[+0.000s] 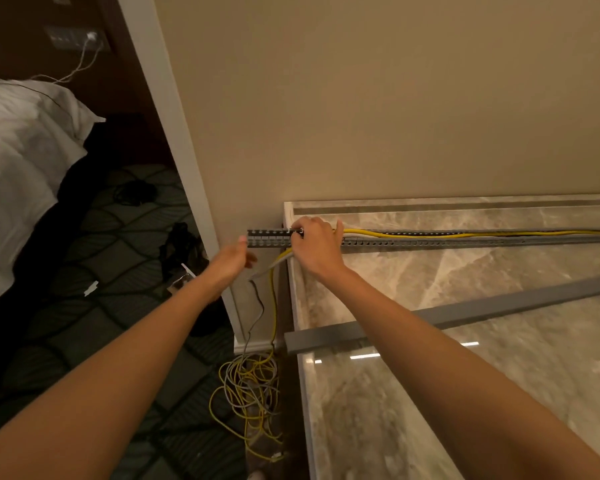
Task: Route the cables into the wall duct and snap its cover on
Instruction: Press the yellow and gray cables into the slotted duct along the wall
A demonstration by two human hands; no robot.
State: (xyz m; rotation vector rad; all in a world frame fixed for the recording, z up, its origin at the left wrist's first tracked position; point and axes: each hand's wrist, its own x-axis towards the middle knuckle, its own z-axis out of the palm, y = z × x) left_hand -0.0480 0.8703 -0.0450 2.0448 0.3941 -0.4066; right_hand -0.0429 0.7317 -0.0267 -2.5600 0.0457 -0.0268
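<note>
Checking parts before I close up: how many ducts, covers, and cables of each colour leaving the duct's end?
Slotted duct: 1
Loose cover: 1
Yellow cable: 1
Pale grey cable: 1
Total: 4
</note>
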